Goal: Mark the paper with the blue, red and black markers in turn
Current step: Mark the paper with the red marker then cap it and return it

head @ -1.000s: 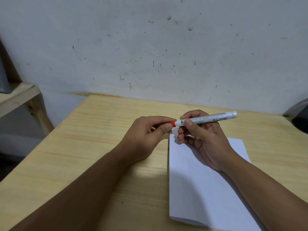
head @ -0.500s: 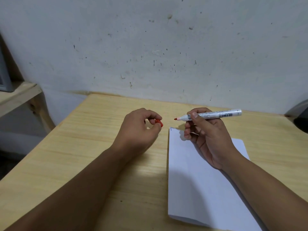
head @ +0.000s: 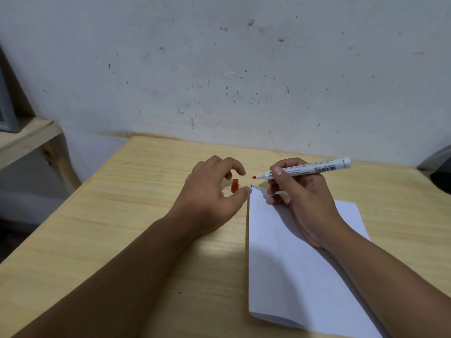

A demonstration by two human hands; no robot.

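Note:
My right hand (head: 305, 203) is shut on the uncapped red marker (head: 310, 168). The marker has a white barrel, and its red tip points left just above the far left corner of the white paper (head: 292, 276). A short blue mark (head: 251, 187) sits at that corner. The red cap (head: 234, 186) stands upright on the wooden table (head: 122, 228), just left of the paper. My left hand (head: 210, 191) hovers around the cap with thumb and fingers spread, not gripping it. No blue or black marker is in view.
A stained white wall rises right behind the table's far edge. A wooden shelf (head: 24, 140) stands off the table's left side. A dark rounded object (head: 441, 176) shows at the right edge.
My left hand pulled the red cap off the marker, carried it left, set it on the table and let go. My right hand stayed over the paper's far corner with the marker.

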